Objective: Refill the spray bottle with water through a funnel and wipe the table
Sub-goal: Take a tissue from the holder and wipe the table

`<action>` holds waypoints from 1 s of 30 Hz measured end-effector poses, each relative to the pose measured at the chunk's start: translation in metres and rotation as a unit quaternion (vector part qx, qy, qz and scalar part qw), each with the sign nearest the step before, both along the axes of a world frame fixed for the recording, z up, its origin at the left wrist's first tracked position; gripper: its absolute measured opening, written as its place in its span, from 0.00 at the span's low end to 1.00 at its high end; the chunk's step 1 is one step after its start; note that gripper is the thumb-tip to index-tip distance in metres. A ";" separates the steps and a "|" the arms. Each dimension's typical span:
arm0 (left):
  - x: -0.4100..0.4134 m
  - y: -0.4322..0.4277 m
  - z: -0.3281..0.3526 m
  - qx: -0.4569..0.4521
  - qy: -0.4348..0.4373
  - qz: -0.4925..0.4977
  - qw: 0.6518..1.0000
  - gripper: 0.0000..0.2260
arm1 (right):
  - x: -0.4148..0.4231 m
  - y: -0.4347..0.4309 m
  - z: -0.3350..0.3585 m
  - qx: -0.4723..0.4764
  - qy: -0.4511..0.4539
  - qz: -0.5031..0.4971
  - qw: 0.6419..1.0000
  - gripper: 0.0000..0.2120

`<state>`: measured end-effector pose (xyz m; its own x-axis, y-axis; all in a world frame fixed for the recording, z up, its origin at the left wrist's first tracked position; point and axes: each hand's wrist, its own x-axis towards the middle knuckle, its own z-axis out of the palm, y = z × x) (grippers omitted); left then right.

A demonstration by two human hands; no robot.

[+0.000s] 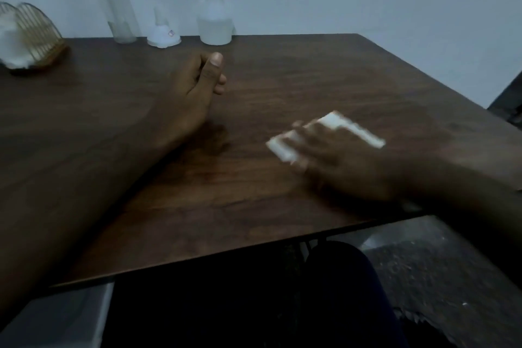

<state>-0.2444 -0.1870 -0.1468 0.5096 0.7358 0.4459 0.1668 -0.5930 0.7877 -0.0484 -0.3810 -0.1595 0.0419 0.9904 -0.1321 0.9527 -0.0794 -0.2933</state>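
The right hand (339, 155), blurred, lies with its fingers stretched flat over a folded white cloth (364, 133), pressing it onto the table (254, 206) towards the right edge. The left hand (197, 79) rests on the table near the middle, fingers loosely curled, thumb up, holding nothing. The spray bottle (214, 22) stands upright at the far edge, partly filled, with the upturned white funnel (163, 34) just beside it on its left.

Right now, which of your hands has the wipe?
The right hand, pressing the white wipe flat onto the table; the left hand rests loosely curled beside it, holding nothing.
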 end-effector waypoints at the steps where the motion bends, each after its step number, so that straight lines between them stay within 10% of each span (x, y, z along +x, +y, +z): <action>1: -0.002 0.002 0.001 0.001 0.000 0.014 1.000 0.21 | 0.021 0.011 0.008 -0.014 0.010 -0.076 0.997 0.34; 4: -0.006 0.012 0.001 -0.008 -0.008 0.050 0.999 0.22 | 0.055 0.048 0.028 -0.068 -0.048 -0.245 0.966 0.33; 7: -0.004 0.018 0.000 -0.031 -0.021 0.066 0.997 0.23 | -0.010 0.066 0.010 -0.056 -0.148 -0.029 0.987 0.33; 11: -0.008 0.024 -0.002 -0.032 -0.049 0.076 0.995 0.18 | -0.079 0.060 -0.011 0.000 -0.054 0.182 0.982 0.35; 17: -0.015 0.033 -0.001 -0.018 -0.018 0.087 0.996 0.18 | 0.023 0.119 0.025 -0.078 -0.086 -0.137 0.984 0.32; 24: -0.010 0.040 -0.007 -0.026 -0.008 0.099 0.995 0.27 | -0.052 0.124 -0.009 -0.006 -0.081 0.161 0.984 0.35; 30: -0.011 0.049 -0.008 -0.020 0.007 0.098 0.995 0.25 | 0.029 0.167 0.024 -0.065 -0.108 -0.152 0.980 0.35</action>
